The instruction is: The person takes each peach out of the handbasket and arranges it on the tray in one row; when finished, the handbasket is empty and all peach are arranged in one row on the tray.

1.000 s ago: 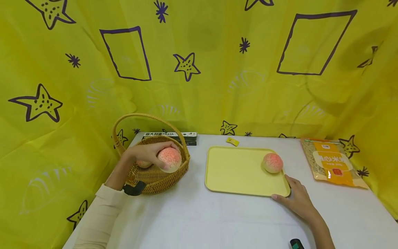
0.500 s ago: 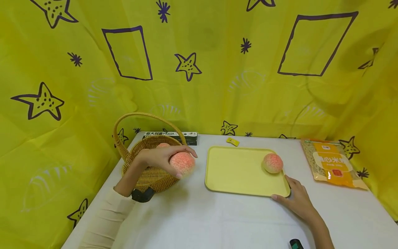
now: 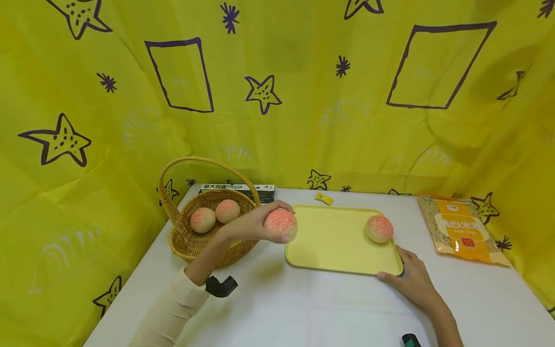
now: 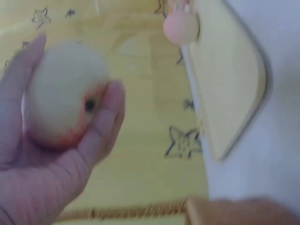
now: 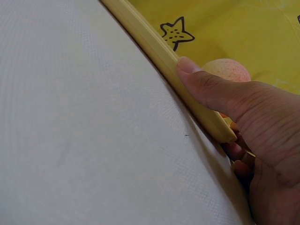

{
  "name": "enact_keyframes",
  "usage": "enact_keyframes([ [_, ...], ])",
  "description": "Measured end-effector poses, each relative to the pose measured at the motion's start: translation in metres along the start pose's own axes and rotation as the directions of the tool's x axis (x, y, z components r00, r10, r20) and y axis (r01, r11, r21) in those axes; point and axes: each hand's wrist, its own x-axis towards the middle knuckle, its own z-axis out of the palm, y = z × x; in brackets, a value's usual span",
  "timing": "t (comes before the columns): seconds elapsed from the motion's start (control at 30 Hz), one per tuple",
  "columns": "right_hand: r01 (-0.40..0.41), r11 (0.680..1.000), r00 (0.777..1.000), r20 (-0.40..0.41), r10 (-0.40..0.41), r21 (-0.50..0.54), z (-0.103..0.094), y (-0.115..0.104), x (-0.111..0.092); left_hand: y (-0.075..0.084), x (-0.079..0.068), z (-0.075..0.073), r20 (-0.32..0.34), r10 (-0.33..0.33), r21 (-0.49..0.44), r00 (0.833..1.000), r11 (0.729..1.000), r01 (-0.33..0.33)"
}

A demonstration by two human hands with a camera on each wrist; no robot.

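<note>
My left hand (image 3: 251, 225) grips a pink and cream peach (image 3: 282, 224), held up at the tray's left edge in the head view. In the left wrist view, thumb and fingers wrap the peach (image 4: 65, 91), and a small dark spot shows on its skin. My right hand (image 3: 414, 279) holds the near right corner of the yellow tray (image 3: 334, 241), its thumb (image 5: 201, 84) against the rim. A second peach (image 3: 379, 229) sits at the tray's right end. Two more peaches, one left (image 3: 203, 220) and one right (image 3: 227, 211), lie in the wicker basket (image 3: 191, 246).
Behind the basket lies a pasta box (image 3: 264, 192). A small yellow packet (image 3: 323, 198) is beyond the tray, and an orange bag of noodles (image 3: 461, 229) lies to the right. A yellow patterned curtain (image 3: 295, 135) borders the white table (image 3: 303, 308).
The left hand has carried its peach rightward from over the basket to the tray's left edge, uncovering the two peaches in the basket. The right hand stays at the tray corner.
</note>
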Motion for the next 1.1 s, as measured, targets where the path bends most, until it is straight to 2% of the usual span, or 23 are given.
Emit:
enact_keyframes([
  [0.13, 0.002, 1.000, 1.000, -0.001, -0.002, 0.004, 0.001, 0.000, 0.000, -0.001, 0.014, 0.015, -0.089, 0.000, -0.117, 0.996, 0.993, -0.010],
  [0.37, 0.006, 1.000, 1.000, -0.005, -0.006, -0.004, 0.003, 0.001, -0.001, -0.007, 0.034, 0.035, -0.101, 0.028, -0.246, 0.994, 0.968, -0.052],
  [0.43, 0.005, 1.000, 1.000, -0.007, -0.005, -0.010, 0.002, 0.001, -0.001, -0.009, 0.041, 0.040, -0.116, 0.013, -0.320, 0.993, 0.946, -0.049],
  [0.57, 0.008, 1.000, 1.000, -0.012, -0.008, -0.008, 0.001, -0.001, -0.002, -0.012, 0.055, 0.051, -0.164, -0.032, -0.463, 0.986, 0.885, -0.048],
  [0.67, 0.005, 1.000, 1.000, -0.010, -0.005, 0.000, 0.000, -0.002, -0.002, -0.014, 0.064, 0.058, -0.172, -0.076, -0.532, 0.982, 0.846, -0.027],
  [0.87, 0.007, 1.000, 1.000, -0.016, -0.007, 0.000, -0.001, -0.002, -0.003, -0.021, 0.082, 0.071, -0.179, -0.135, -0.585, 0.974, 0.811, 0.005],
  [0.97, 0.015, 1.000, 1.000, -0.023, -0.014, 0.009, -0.001, -0.002, -0.002, -0.024, 0.090, 0.078, -0.220, -0.179, -0.586, 0.959, 0.810, 0.017],
  [1.1, 0.017, 1.000, 0.999, -0.031, -0.016, 0.019, 0.000, -0.001, -0.003, -0.032, 0.104, 0.087, -0.256, -0.212, -0.566, 0.943, 0.824, 0.032],
])
